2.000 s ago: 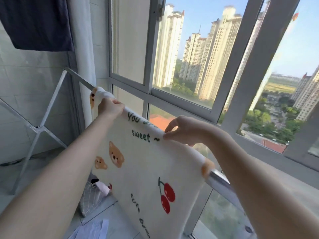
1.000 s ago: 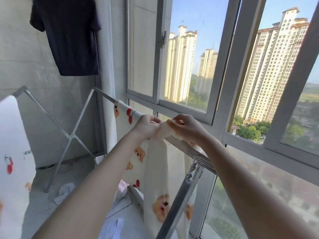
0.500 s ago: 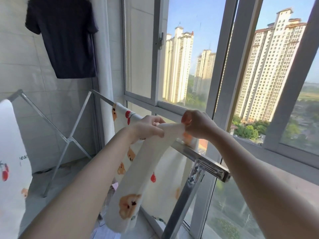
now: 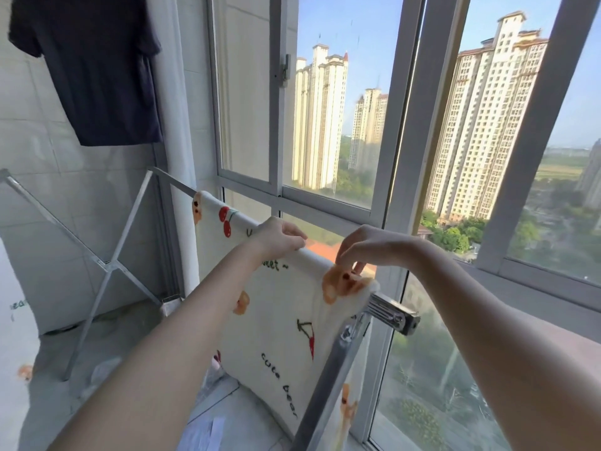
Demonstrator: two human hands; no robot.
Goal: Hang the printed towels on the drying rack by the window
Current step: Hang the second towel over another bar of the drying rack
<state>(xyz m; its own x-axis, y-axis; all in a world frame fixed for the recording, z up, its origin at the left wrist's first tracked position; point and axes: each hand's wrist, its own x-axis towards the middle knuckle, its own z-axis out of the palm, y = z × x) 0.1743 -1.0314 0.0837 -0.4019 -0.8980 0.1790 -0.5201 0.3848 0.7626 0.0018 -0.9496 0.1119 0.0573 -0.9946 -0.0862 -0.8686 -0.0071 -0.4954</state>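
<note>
A cream printed towel (image 4: 279, 307) is being draped over the drying rack's (image 4: 387, 312) top rail just inside the window (image 4: 328, 203). Its top fold is being gripped under the curled fingers of the left hand (image 4: 279, 237), near the middle of the rail. The towel's right corner, with the orange bear print, is being pinched beneath the down-pointing fingertips of the right hand (image 4: 367, 247), just beside the rail's end bracket. A dark T-shirt (image 4: 94, 66) is being hung on the wall above.
</note>
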